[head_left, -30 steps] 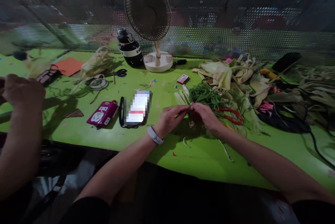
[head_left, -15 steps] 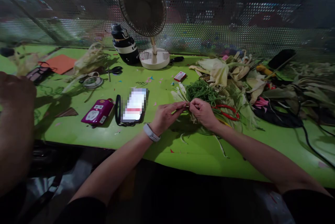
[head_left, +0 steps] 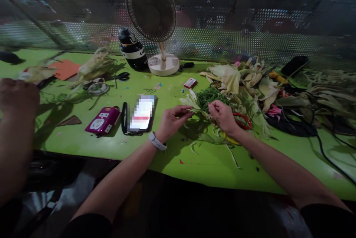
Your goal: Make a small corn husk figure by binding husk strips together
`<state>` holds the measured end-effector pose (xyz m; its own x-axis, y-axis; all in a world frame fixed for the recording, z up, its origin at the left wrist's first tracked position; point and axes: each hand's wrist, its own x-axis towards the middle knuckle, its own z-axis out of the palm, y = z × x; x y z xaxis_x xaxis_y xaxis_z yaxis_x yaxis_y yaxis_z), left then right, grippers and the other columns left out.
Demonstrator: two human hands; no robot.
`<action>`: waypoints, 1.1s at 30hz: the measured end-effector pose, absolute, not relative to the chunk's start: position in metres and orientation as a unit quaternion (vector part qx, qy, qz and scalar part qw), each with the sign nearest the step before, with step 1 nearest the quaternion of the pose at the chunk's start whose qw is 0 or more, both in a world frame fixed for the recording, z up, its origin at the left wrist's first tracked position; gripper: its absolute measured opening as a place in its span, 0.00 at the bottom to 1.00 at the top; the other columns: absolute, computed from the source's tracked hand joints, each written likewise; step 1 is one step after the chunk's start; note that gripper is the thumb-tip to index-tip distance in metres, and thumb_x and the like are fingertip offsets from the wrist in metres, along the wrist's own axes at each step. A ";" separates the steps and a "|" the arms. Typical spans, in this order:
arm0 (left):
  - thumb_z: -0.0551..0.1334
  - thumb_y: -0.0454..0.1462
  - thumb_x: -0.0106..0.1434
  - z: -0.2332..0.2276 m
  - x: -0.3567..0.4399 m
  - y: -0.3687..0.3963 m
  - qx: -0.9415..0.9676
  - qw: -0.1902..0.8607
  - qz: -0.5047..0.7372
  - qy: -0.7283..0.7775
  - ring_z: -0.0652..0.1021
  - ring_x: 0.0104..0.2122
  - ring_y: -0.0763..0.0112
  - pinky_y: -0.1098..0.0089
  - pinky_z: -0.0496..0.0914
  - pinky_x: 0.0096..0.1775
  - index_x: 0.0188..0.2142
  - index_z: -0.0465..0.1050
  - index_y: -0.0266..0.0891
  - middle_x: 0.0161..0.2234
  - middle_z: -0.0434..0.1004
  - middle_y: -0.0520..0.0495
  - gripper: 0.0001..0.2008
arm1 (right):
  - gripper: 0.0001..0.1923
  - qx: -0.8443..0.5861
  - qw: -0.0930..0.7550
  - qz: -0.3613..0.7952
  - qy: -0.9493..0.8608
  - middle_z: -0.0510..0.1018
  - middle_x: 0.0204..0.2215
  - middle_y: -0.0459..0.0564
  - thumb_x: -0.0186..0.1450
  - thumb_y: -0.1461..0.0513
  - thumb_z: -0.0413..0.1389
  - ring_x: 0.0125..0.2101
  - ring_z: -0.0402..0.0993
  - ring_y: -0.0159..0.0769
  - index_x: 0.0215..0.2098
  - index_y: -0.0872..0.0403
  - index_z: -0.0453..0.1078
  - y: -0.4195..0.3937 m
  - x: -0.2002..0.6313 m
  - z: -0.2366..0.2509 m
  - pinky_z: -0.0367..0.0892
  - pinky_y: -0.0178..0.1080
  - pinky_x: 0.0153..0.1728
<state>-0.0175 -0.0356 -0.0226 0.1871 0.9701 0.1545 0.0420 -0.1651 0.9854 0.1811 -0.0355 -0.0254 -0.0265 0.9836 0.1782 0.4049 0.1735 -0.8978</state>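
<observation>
The left hand [head_left: 172, 118] and right hand [head_left: 222, 114] have drawn apart, each pinching one end of a thin green wire [head_left: 200, 110] stretched between them.

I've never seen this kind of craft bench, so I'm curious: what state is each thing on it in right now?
left hand: pinching a thin green strand
right hand: pinching the same strand
green strand: stretched between both hands
green wire bundle: loosely coiled
fan: upright; spinning or not, cannot tell
phone: lying flat, screen lit
scissors: lying flat
bottle: tilted, capped
</observation>
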 end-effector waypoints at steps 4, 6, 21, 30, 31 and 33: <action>0.68 0.37 0.53 -0.020 -0.018 -0.032 0.494 0.561 0.516 0.418 0.79 0.36 0.73 0.72 0.72 0.41 0.43 0.76 0.39 0.35 0.81 0.49 0.16 | 0.16 -0.531 0.404 0.340 -0.662 0.59 0.16 0.40 0.66 0.49 0.46 0.16 0.58 0.30 0.28 0.50 0.57 -0.035 0.180 -0.015 0.57 0.34 0.20; 0.66 0.37 0.55 -0.018 -0.017 -0.031 0.438 0.588 0.537 0.417 0.79 0.37 0.75 0.75 0.71 0.39 0.40 0.76 0.40 0.36 0.81 0.49 0.12 | 0.15 -0.515 0.409 0.291 -0.695 0.62 0.20 0.42 0.66 0.49 0.46 0.21 0.61 0.32 0.28 0.50 0.57 -0.033 0.176 -0.010 0.60 0.35 0.26; 0.51 0.26 0.65 0.023 -0.005 -0.023 0.042 0.809 0.560 0.174 0.68 0.18 0.87 0.88 0.59 0.17 0.45 0.72 0.37 0.23 0.69 0.53 0.15 | 0.17 -0.334 0.492 0.667 -0.450 0.65 0.18 0.38 0.55 0.51 0.61 0.11 0.46 0.19 0.28 0.54 0.62 -0.014 0.129 0.033 0.44 0.30 0.13; 0.57 0.23 0.54 0.043 -0.025 -0.009 0.271 0.775 0.511 0.255 0.61 0.15 0.85 0.81 0.50 0.16 0.56 0.66 0.39 0.20 0.67 0.56 0.30 | 0.19 -0.382 0.367 0.548 -0.647 0.60 0.16 0.39 0.60 0.48 0.56 0.15 0.51 0.22 0.26 0.55 0.64 -0.001 0.149 0.051 0.46 0.30 0.15; 0.56 0.23 0.53 0.045 -0.025 -0.008 0.284 0.771 0.506 0.263 0.60 0.14 0.85 0.80 0.49 0.16 0.57 0.65 0.39 0.20 0.67 0.56 0.31 | 0.19 -0.385 0.363 0.541 -0.654 0.60 0.16 0.39 0.60 0.48 0.56 0.15 0.51 0.22 0.26 0.55 0.64 0.001 0.150 0.052 0.46 0.30 0.15; 0.56 0.23 0.53 0.048 -0.023 -0.005 0.305 0.762 0.501 0.275 0.59 0.14 0.85 0.80 0.49 0.16 0.57 0.65 0.39 0.18 0.66 0.57 0.31 | 0.20 -0.388 0.362 0.529 -0.663 0.59 0.16 0.38 0.60 0.47 0.55 0.15 0.50 0.23 0.26 0.55 0.63 0.005 0.152 0.054 0.45 0.30 0.15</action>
<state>-0.0234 -0.0049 0.0475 0.3472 0.9308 -0.1142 -0.5955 0.3129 0.7399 0.1520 0.0047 0.0538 -0.4378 0.8964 0.0694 0.1317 0.1403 -0.9813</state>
